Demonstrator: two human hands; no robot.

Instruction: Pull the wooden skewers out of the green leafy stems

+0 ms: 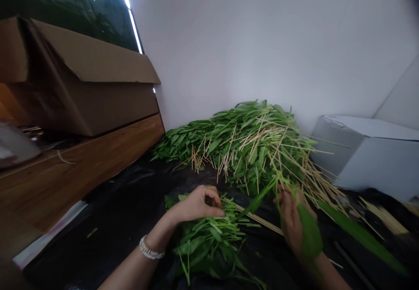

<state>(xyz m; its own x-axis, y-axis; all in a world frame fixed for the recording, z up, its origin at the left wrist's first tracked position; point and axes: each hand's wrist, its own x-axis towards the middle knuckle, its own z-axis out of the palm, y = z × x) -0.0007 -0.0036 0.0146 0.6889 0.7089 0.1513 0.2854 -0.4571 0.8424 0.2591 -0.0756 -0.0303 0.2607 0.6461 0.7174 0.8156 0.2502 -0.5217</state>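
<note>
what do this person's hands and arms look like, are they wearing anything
Both the left hand and the right hand are bare, with no gloves. The forearms are uncovered and no sleeves are in view. The left wrist carries a bracelet of small white beads. A green leaf hides part of the right wrist.

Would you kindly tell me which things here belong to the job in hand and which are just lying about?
In the work: left hand, curled over loose greens; right hand, gripping a leafy stem; bamboo skewer; heap of skewered greens.
Lying about: cardboard box; white box; wooden ledge.
</note>
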